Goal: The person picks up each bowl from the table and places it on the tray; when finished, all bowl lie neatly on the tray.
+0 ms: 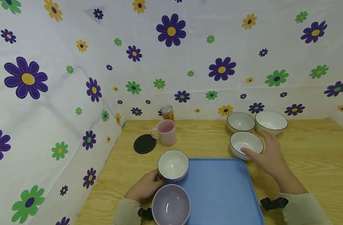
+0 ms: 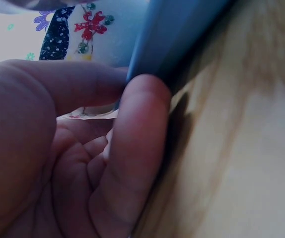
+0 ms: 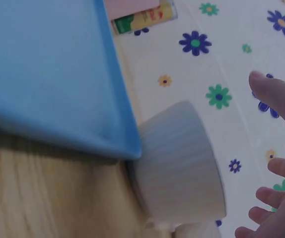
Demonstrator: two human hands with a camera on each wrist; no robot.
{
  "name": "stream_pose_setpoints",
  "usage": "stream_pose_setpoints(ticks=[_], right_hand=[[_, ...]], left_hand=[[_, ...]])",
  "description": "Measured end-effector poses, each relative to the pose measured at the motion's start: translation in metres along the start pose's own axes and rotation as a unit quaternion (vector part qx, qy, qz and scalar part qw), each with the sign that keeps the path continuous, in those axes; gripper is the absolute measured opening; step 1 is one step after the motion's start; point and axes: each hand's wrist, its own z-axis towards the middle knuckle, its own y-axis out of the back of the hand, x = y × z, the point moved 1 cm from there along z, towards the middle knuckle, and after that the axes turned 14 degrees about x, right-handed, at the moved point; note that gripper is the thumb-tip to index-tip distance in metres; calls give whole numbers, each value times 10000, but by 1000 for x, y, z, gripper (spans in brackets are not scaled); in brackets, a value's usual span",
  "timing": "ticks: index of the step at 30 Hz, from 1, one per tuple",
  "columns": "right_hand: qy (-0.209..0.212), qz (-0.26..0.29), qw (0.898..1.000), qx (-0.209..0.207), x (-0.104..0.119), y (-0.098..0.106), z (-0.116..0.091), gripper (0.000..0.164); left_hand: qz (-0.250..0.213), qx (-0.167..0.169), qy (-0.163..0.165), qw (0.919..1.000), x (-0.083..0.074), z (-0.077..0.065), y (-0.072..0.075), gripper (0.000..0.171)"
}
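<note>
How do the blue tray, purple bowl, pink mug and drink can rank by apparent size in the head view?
Blue tray, cut off below
Purple bowl, nearer the camera
Pink mug
Drink can, partly hidden

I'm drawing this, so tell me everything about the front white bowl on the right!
The white bowl looks like glossy ceramic: round, thin dark rim, faint outer ribs. Nothing shows inside. It stands upright on the wooden table, beside the blue tray. The right hand is at its opening; whether they touch is unclear.
</note>
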Motion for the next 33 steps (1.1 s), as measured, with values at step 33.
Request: stream_pose_setpoints(ticks=[33], right_hand=[[-712,373,9924,929,-38,-19,12,130]], left_hand=[[-224,72,19,9997,1,0,-1,35]])
